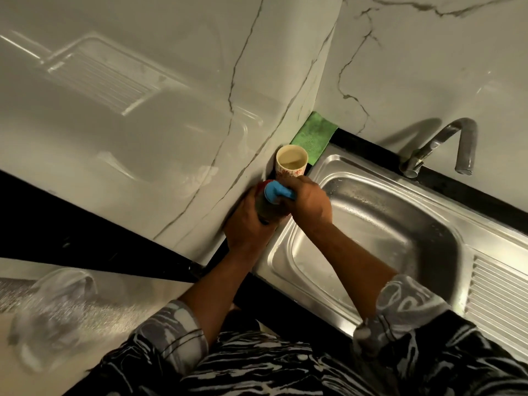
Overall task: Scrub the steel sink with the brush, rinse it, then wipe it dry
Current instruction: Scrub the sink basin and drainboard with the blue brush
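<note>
At sink's (385, 218) left rim: left hand (248, 224) grips dark bottle (267, 211); right hand (310, 201) clutches blue brush handle (275, 191). Likely light, stiff, wet-slippery; hold mid-handle.

The basin of the steel sink (394, 232) is open from above, and the ribbed drainboard (497, 292) on its right gives flat room too. Behind the back rim stands the tap (445, 144) with its bent spout. The back left corner is crowded: cup (291, 162), green cloth (313, 135), and the left hand (248, 221) and right hand (310, 200) around a bottle (265, 210), close to the side wall (171, 138).
</note>
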